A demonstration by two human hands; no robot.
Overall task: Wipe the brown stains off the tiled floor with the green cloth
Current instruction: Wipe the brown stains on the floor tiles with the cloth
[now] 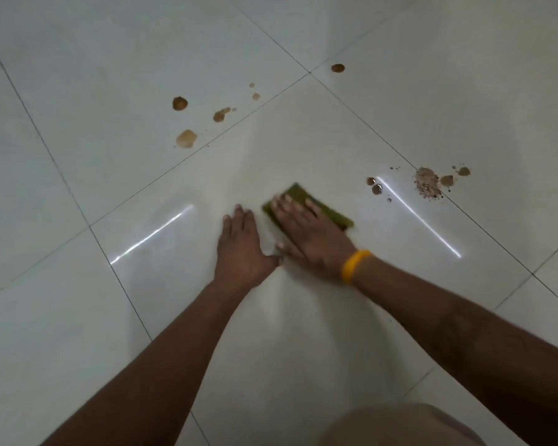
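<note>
Right hand (306, 233) flat, pinning cloth (332, 214); left hand (242, 249) splayed, empty on floor (110, 317): press evenly, sweep right toward stains (427, 183).

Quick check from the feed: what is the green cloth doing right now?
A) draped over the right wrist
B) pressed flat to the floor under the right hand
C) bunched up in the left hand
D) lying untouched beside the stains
B: the right hand lies flat on the green cloth, while the left hand rests on bare tile.
</note>
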